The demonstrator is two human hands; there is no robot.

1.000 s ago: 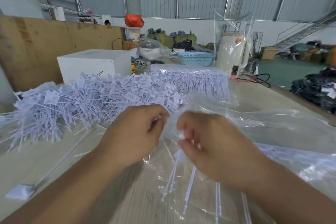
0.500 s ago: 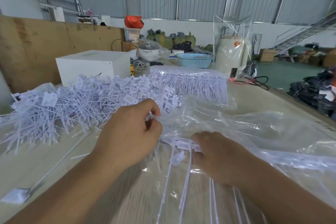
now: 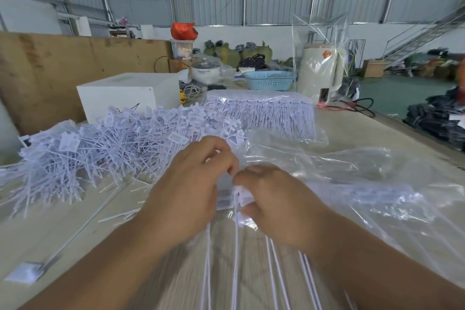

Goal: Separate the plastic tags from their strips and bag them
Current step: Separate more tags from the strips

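Plastic tags (image 3: pixel 235 196) on their strip are pinched between the left hand (image 3: pixel 191 194) and the right hand (image 3: pixel 274 204), fingers curled on them, above the table's (image 3: pixel 37 234) near edge. A tag could be dropped if twisted too hard. A loose tag pile (image 3: pixel 100 148) lies leftward; the clear bag (image 3: pixel 352 184) is crumpled rightward, its mouth possibly hard to find.

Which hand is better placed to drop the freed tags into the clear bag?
Probably the right hand: it already pinches the tags and lies over the clear bag. The left hand sits toward the loose pile.
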